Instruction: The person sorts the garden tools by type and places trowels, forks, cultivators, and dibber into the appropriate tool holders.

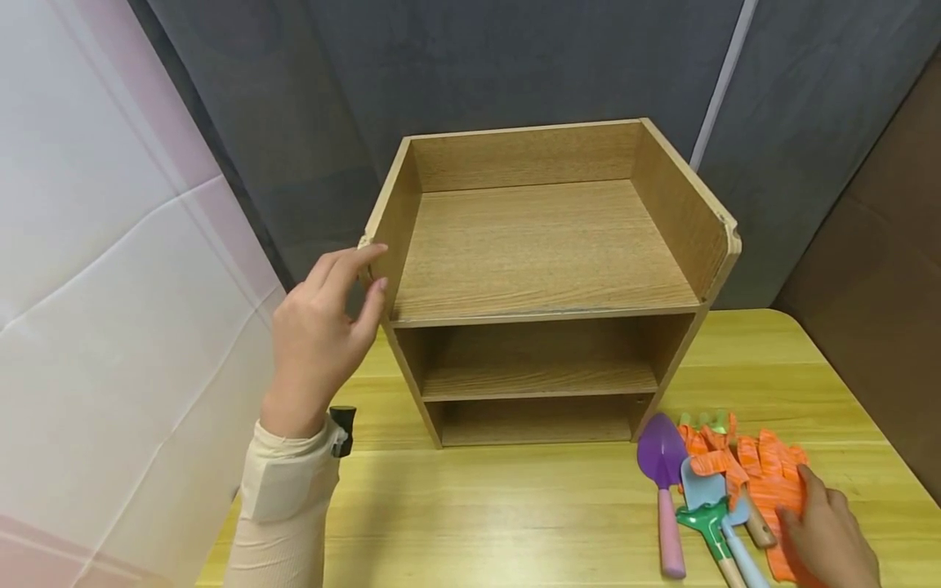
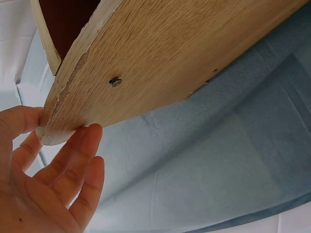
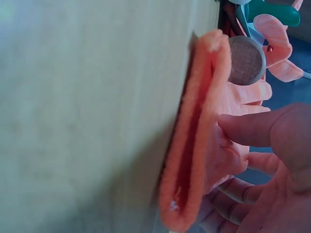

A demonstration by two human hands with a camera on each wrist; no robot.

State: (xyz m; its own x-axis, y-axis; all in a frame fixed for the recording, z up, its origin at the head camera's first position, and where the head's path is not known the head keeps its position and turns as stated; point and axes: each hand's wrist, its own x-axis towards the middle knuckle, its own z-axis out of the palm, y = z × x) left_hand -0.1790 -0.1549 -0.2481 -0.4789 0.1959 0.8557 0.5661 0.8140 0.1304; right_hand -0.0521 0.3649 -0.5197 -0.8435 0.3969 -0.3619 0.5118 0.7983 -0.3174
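A wooden shelf unit [image 1: 547,245] stands on the table, with a tray-like top and two compartments below. My left hand [image 1: 316,335] is at the front corner of its left side panel [image 2: 136,63], thumb and fingers on either side of the edge. At the right, my right hand [image 1: 831,531] pinches an orange knit glove [image 1: 764,469] by its side near the cuff [image 3: 192,141]. Beside and partly under the gloves lie a purple trowel [image 1: 662,449] with a pink handle, a blue spade [image 1: 703,486], a green rake head [image 1: 706,518] and a light blue handle [image 1: 744,551].
A light wood table [image 1: 500,514] carries everything. Grey-blue panels [image 1: 515,65] rise behind the shelf, a white sheet [image 1: 125,286] hangs at the left, and a brown panel [image 1: 875,269] borders the right. A screw [image 2: 115,81] pokes out of the side panel.
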